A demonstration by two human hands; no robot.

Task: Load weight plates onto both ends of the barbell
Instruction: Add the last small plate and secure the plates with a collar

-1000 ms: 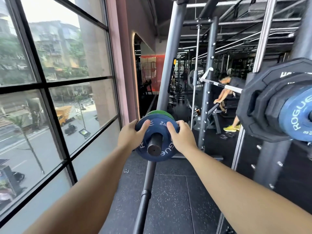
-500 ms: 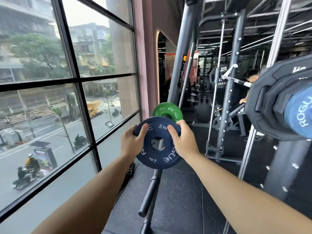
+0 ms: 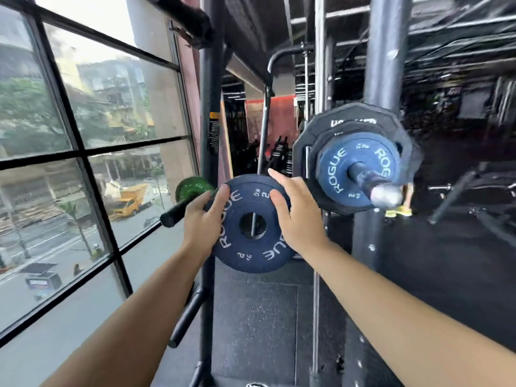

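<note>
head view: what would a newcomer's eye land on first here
A blue Rogue plate sits dead centre, held by its rim between the left hand and right hand. Just right of it, the barbell sleeve points toward the camera, already carrying a matching blue plate in front of larger black plates. At left, a green plate sits on a black peg by the window.

Both bare arms were extended forward. Left grip (image 3: 203, 222) and right grip (image 3: 298, 219) clasped opposite edges of the blue plate (image 3: 251, 256), thumbs on its face
</note>
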